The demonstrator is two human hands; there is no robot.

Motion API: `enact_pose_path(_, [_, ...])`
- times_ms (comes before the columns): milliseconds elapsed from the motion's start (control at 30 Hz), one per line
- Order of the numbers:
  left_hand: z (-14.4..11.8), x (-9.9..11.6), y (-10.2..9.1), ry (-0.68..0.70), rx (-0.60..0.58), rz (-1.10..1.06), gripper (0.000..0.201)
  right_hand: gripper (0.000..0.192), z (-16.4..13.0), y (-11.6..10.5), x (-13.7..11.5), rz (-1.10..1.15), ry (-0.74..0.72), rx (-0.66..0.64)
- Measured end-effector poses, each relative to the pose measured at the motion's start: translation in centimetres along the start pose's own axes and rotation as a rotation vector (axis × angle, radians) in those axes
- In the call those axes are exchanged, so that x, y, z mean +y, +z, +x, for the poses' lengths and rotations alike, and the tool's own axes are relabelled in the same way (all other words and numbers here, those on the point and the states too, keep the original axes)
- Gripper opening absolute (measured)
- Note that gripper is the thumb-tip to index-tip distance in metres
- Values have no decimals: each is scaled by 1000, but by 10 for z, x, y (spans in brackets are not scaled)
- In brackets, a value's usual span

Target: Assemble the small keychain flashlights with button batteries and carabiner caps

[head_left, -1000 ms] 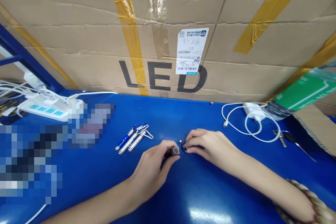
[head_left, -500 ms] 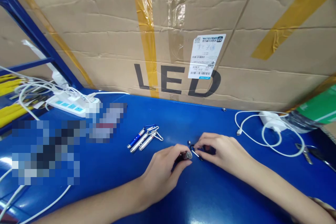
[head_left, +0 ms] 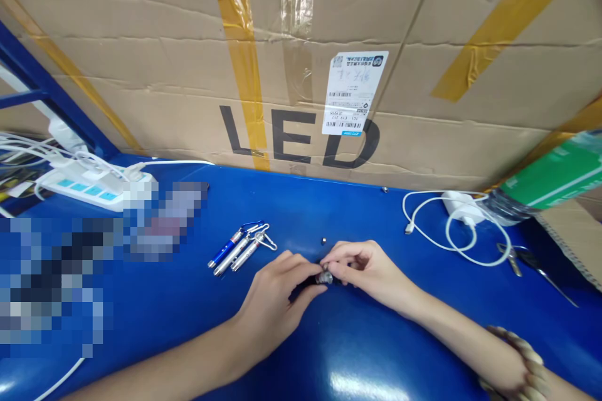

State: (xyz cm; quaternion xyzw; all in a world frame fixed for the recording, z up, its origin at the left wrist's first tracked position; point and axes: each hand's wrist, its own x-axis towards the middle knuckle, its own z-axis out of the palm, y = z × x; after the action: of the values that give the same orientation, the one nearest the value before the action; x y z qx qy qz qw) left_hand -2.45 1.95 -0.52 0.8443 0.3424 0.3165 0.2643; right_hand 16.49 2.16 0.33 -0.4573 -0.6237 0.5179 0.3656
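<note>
Head view, hands: left hand (head_left: 277, 291) and right hand (head_left: 364, 269) meet at centre, fingertips touching over a small dark pen-shaped flashlight with a silver end (head_left: 323, 277).
Left fingers: clamped round the dark barrel, which lies low over the glossy blue surface (head_left: 329, 357).
Right fingers: pinched together on the silver end.
At 12 o'clock of the hands: a tiny silver button-like part (head_left: 323, 241) lying loose, near but apart.
At 10 o'clock: three small keychain flashlights, one blue and two silver, with wire clips (head_left: 241, 245), side by side.
At 2 o'clock: a white charger with coiled white cable (head_left: 458, 216); beyond it metal scissors (head_left: 522, 258) and a clear plastic bottle with green label (head_left: 545, 182).
Far left: a white power strip with blue switches (head_left: 89, 187), with white cables plugged in.
Background: a large brown cardboard box printed "LED" with yellow tape (head_left: 301, 75) stands along the far edge, bearing a white shipping label (head_left: 350, 94).
Right wrist: a beaded bracelet (head_left: 522, 357).
</note>
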Motion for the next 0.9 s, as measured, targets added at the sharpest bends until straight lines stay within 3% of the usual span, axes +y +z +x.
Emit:
enact_pose_path(200, [-1,-1,1,-11,16,17,13,28,-2,-2,0,245,110,-26])
enact_pose_path(400, [-1,-2,1,-16,-7,26,14,27,0,-2,3,153,191,-91])
enact_pose_path(533, [-1,-1,-1,-39,-38,51,13,30,0,2,2,79,163,-73])
enact_pose_path(600, [-1,0,-1,-57,-28,45,14,32,0,3,3,56,119,6])
enact_pose_path(767, [-2,3,-2,-154,3,13,12,24,2,-4,8,-236,-129,410])
enact_pose_path(833, [-1,4,-2,-174,4,15,10,19,3,-9,10,-374,-189,450])
enact_pose_path(900, [-1,4,-2,-178,2,22,9,22,3,-12,12,-556,-253,411])
